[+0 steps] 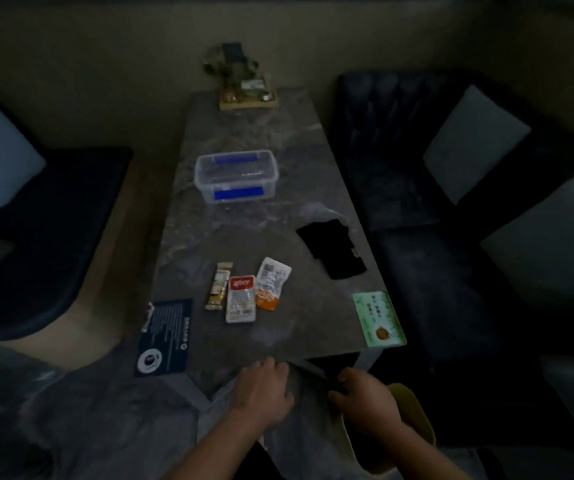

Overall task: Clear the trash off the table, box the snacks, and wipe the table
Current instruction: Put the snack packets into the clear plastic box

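Note:
Three snack packets lie side by side on the grey marble table [244, 133]: a slim brown bar [218, 286], a red-and-white sachet [241, 299] and an orange-and-white sachet [271, 283]. Farther back stands a clear plastic box [235, 175] with blue latches. A black cloth [331, 248] lies near the right edge. My left hand [265, 393] rests palm down at the table's near edge, fingers apart, nothing in it. My right hand [365, 400] is curled over the rim of a yellow bin [415, 420] below the table's near corner. A dark strip runs between my hands.
A dark blue card [165, 336] overhangs the near left edge and a green card [379, 318] the near right edge. A plant ornament on a wooden tray [244, 83] stands at the far end. Dark sofas with pale cushions flank both sides.

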`<state>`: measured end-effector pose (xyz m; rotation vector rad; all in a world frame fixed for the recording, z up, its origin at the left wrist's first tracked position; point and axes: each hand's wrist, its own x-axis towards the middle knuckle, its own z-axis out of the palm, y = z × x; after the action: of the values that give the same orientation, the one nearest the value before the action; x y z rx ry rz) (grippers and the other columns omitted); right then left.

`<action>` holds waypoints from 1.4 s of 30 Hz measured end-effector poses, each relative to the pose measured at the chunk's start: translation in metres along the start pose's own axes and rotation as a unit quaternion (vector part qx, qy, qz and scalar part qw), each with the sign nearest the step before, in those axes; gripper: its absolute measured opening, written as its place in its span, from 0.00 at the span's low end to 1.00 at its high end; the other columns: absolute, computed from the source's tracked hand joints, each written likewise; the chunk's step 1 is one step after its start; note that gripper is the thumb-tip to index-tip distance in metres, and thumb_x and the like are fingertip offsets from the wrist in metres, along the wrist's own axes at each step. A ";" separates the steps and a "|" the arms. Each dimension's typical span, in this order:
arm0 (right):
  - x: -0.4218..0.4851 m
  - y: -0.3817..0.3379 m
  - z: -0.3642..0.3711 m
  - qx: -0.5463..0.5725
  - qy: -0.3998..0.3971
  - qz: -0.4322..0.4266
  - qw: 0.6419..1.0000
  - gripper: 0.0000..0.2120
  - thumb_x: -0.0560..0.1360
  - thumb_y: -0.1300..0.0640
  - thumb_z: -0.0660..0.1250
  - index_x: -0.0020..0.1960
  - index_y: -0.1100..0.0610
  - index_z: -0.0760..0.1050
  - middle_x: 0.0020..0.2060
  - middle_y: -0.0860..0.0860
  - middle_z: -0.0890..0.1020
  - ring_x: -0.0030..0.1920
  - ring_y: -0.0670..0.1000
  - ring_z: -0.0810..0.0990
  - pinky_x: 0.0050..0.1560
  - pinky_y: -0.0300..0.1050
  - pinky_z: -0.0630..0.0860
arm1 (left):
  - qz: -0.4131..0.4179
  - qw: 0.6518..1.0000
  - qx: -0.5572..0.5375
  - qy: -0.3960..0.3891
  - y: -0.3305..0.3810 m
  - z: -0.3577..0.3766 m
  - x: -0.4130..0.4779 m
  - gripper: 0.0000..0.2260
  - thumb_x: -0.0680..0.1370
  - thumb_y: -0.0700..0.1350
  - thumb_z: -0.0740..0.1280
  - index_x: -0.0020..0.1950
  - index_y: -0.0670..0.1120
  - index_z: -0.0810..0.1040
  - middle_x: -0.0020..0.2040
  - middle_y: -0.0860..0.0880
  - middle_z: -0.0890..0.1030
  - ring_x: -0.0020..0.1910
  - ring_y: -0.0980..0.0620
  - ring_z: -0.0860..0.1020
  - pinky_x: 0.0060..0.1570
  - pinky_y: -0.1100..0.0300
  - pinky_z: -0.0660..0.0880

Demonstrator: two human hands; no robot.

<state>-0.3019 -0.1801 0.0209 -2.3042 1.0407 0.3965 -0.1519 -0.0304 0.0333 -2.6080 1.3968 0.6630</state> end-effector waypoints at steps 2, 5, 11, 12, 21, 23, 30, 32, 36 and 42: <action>0.013 -0.023 -0.007 0.000 0.009 -0.013 1.000 0.14 0.71 0.40 0.65 0.52 0.47 0.76 0.50 0.46 0.82 0.49 0.49 0.81 0.45 0.46 0.79 | -0.012 1.000 -0.021 -0.005 -0.020 -0.010 0.005 0.18 0.76 0.56 0.57 0.61 0.48 0.71 0.61 0.43 0.74 0.60 0.40 0.74 0.57 0.45 0.70; 0.032 -0.054 -0.018 0.010 0.021 -0.018 1.000 0.17 0.70 0.38 0.65 0.52 0.47 0.79 0.49 0.45 0.84 0.49 0.48 0.83 0.45 0.45 0.79 | -0.019 0.999 -0.042 0.002 -0.050 -0.024 0.015 0.20 0.77 0.58 0.58 0.64 0.49 0.71 0.62 0.45 0.74 0.61 0.42 0.73 0.58 0.46 0.70; 0.075 -0.103 -0.030 0.025 0.036 -0.003 0.999 0.06 0.72 0.46 0.65 0.39 0.47 0.75 0.38 0.46 0.80 0.40 0.47 0.80 0.37 0.43 0.74 | -0.041 0.996 -0.070 0.029 -0.110 -0.046 0.032 0.19 0.78 0.56 0.59 0.66 0.48 0.71 0.62 0.45 0.74 0.60 0.44 0.73 0.57 0.49 0.72; 0.081 -0.110 -0.031 0.027 0.036 -0.003 0.999 0.07 0.72 0.45 0.66 0.38 0.47 0.74 0.37 0.45 0.79 0.39 0.46 0.79 0.34 0.42 0.73 | -0.044 0.996 -0.070 0.028 -0.117 -0.048 0.034 0.19 0.78 0.56 0.59 0.66 0.48 0.70 0.62 0.44 0.74 0.60 0.44 0.74 0.57 0.49 0.73; 0.143 -0.154 -0.046 0.017 0.048 -0.045 0.998 0.13 0.73 0.43 0.68 0.49 0.51 0.78 0.45 0.51 0.83 0.46 0.53 0.83 0.42 0.46 0.77 | -0.089 0.986 -0.108 0.090 -0.150 -0.055 0.074 0.15 0.79 0.55 0.63 0.63 0.51 0.74 0.61 0.48 0.76 0.56 0.50 0.75 0.49 0.56 0.74; 0.159 -0.161 -0.051 -0.002 0.048 -0.054 0.997 0.19 0.73 0.44 0.68 0.60 0.52 0.77 0.55 0.53 0.82 0.53 0.55 0.82 0.48 0.47 0.78 | -0.110 0.982 -0.119 0.100 -0.149 -0.056 0.087 0.17 0.78 0.56 0.64 0.65 0.50 0.73 0.61 0.48 0.75 0.57 0.49 0.75 0.50 0.56 0.74; 0.217 -0.166 -0.063 -0.054 0.029 -0.091 0.994 0.24 0.74 0.44 0.69 0.65 0.52 0.70 0.63 0.53 0.71 0.64 0.56 0.72 0.57 0.52 0.77 | -0.243 0.953 -0.152 0.096 -0.159 -0.059 0.131 0.15 0.81 0.52 0.60 0.65 0.47 0.72 0.62 0.46 0.75 0.59 0.47 0.75 0.54 0.54 0.76; 0.232 -0.164 -0.066 -0.082 0.008 -0.097 0.992 0.27 0.72 0.41 0.71 0.66 0.52 0.68 0.64 0.51 0.70 0.67 0.56 0.69 0.57 0.52 0.77 | -0.259 0.950 -0.150 0.085 -0.162 -0.056 0.139 0.14 0.82 0.52 0.58 0.64 0.47 0.73 0.62 0.45 0.76 0.58 0.47 0.77 0.52 0.55 0.76; 0.256 -0.159 -0.065 -0.134 -0.012 -0.126 0.983 0.32 0.70 0.39 0.72 0.68 0.51 0.68 0.65 0.50 0.71 0.67 0.55 0.68 0.56 0.50 0.77 | -0.289 0.939 -0.178 0.060 -0.163 -0.057 0.151 0.14 0.82 0.52 0.58 0.62 0.46 0.74 0.60 0.45 0.78 0.56 0.46 0.79 0.52 0.52 0.77; 0.275 -0.157 -0.061 -0.137 -0.031 -0.152 0.978 0.28 0.72 0.44 0.71 0.68 0.52 0.70 0.64 0.53 0.72 0.66 0.55 0.68 0.59 0.50 0.75 | -0.315 0.910 -0.260 0.072 -0.166 -0.059 0.157 0.11 0.79 0.55 0.62 0.51 0.49 0.76 0.52 0.47 0.81 0.49 0.46 0.81 0.47 0.52 0.78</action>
<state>-0.0021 -0.2953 -0.0026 -2.6247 0.6182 0.5067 0.0779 -0.0729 0.0016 -3.3007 0.3279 0.8271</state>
